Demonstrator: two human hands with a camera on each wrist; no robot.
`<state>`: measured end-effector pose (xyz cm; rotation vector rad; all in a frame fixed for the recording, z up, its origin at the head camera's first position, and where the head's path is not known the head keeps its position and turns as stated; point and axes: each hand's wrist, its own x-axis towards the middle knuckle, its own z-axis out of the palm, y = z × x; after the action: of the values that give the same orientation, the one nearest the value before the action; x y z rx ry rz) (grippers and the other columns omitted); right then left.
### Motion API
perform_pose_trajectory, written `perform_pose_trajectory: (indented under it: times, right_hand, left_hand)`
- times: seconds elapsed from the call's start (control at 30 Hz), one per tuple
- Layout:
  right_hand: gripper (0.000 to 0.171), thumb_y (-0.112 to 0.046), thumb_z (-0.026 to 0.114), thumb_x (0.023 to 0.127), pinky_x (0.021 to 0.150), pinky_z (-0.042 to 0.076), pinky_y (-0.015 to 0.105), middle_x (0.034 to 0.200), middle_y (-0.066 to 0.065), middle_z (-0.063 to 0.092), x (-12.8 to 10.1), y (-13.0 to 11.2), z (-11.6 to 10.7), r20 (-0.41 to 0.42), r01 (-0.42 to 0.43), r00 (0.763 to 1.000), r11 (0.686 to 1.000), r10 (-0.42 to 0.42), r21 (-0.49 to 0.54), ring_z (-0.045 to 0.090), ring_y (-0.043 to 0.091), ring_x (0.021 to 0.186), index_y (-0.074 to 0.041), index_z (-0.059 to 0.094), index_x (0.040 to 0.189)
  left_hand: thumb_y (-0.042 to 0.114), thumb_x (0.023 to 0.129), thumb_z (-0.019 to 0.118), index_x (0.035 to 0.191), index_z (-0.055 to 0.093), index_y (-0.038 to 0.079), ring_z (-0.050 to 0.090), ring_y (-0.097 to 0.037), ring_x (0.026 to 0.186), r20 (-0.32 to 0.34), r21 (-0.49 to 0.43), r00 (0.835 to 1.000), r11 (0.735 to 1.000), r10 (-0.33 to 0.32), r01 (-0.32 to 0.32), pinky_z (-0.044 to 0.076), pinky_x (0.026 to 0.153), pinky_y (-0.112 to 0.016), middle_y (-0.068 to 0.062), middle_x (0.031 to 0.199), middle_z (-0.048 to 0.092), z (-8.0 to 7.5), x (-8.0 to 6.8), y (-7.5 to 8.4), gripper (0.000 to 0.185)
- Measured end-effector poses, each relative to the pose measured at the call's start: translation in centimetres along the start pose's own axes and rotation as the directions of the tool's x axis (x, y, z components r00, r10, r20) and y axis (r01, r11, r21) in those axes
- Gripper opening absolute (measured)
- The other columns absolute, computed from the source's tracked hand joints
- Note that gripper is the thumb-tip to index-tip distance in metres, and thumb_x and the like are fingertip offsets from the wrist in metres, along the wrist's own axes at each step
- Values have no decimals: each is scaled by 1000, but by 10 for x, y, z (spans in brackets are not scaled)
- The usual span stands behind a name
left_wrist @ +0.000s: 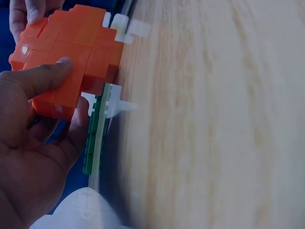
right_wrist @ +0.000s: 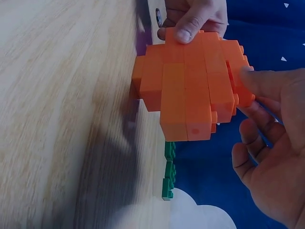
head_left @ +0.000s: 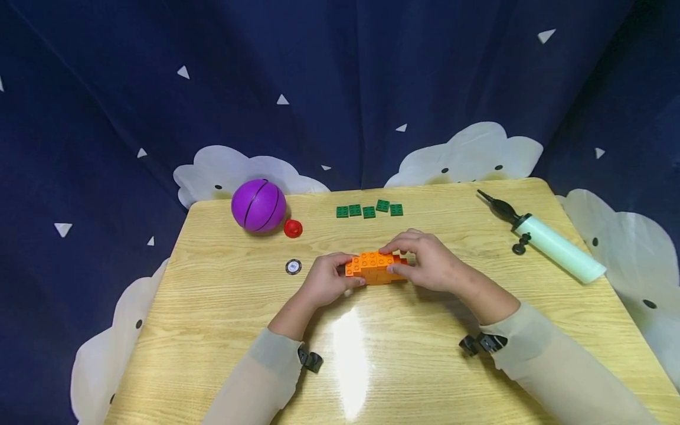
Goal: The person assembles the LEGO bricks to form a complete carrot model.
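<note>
— While both my hands close in from either side, what have I got between them?

— An orange brick block (head_left: 374,267), a stepped cluster of bricks. My left hand (head_left: 326,282) grips its near-left end, thumb curled across the face and fingers tucked under; my right hand (head_left: 430,262) pinches the far-right end, thumb on the edge, fingers arched over the top. It sits right between my palms, and I'd say just lifted off the wooden table (head_left: 223,330), though from the head view I can't quite tell whether it touches.

— Which step is this?

— Looks to me like squaring up or pressing the orange bricks together. The next move, I'd judge, calls for a firm squeeze with both thumbs and a steady hold so the cluster doesn't split.

— And beyond my fingers?

— Straight ahead of my knuckles, green plates (head_left: 369,210) in a loose row. Off past my left hand, a purple ball (head_left: 258,205), a red cap (head_left: 293,228) just beside it, and a small round disc (head_left: 293,267) nearer. Well out past my right hand, a pale green pump (head_left: 555,248). Dark blue curtain (head_left: 340,82) with white clouds all round.
</note>
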<state>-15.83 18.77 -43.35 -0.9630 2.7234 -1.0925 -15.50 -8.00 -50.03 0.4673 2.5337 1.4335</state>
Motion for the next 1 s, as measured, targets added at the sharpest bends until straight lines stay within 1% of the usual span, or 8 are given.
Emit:
perform_pose_trajectory:
  times: [0.13, 0.23, 0.4, 0.63, 0.73, 0.87, 1.0]
  right_hand:
    - [32, -15, 83, 89, 83, 54, 48, 119, -6, 71, 0, 0, 0, 5, -4, 1000, 1000, 4, 16, 61, 18, 109, -19, 76, 120]
    - [32, -15, 84, 89, 79, 54, 47, 118, -6, 71, -1, 1, 1, 4, -10, 1000, 1000, 10, 11, 61, 18, 107, -20, 76, 119]
    - [31, -15, 83, 89, 76, 54, 45, 118, -7, 70, 0, 2, 2, 3, -12, 1000, 1000, 12, 2, 60, 20, 106, -20, 75, 119]
    - [32, -17, 84, 90, 77, 52, 45, 119, -6, 70, 1, 4, 2, 15, -9, 1000, 1000, 9, 12, 60, 23, 104, -21, 75, 120]
    - [34, -20, 85, 89, 82, 53, 44, 120, -7, 70, 1, 9, 1, 30, -18, 999, 999, 17, 49, 60, 22, 108, -23, 75, 121]
    - [37, -23, 87, 86, 88, 55, 49, 119, -8, 71, 2, 16, 0, 47, -70, 997, 988, 64, 138, 61, 24, 111, -28, 76, 121]
    - [37, -27, 89, 84, 86, 54, 52, 119, -9, 70, 3, 22, 1, 60, -106, 994, 972, 95, 211, 59, 24, 105, -30, 78, 119]
  left_hand:
    - [18, 83, 90, 125, 75, 11, 67, -14, 102, 1, 4, 1000, 1000, -9, 9, 57, 89, -32, 2, 115, 73, 0, -1, 1, 45]
    - [20, 83, 89, 126, 75, 11, 67, -14, 103, 3, 8, 1000, 1000, -6, 6, 57, 90, -34, 1, 116, 73, 0, 0, 2, 45]
    - [18, 82, 90, 125, 75, 10, 67, -16, 104, -12, 8, 1000, 1000, -9, 9, 56, 92, -36, 0, 117, 74, 0, 0, 3, 46]
    - [17, 83, 89, 125, 75, 10, 67, -15, 102, -7, -11, 1000, 1000, -5, 5, 57, 89, -34, 0, 117, 74, 0, 0, 1, 45]
    - [17, 82, 90, 125, 75, 10, 67, -15, 101, -11, -12, 1000, 1000, -9, 8, 58, 88, -34, 0, 116, 74, 0, 0, 1, 45]
    - [18, 82, 90, 125, 75, 9, 67, -15, 102, -4, -2, 1000, 1000, -17, 17, 57, 88, -33, 0, 117, 73, 0, 0, 1, 46]
    - [18, 83, 90, 125, 75, 9, 67, -14, 102, -3, 3, 1000, 1000, -16, 16, 57, 88, -32, -1, 117, 73, 0, 1, 0, 46]
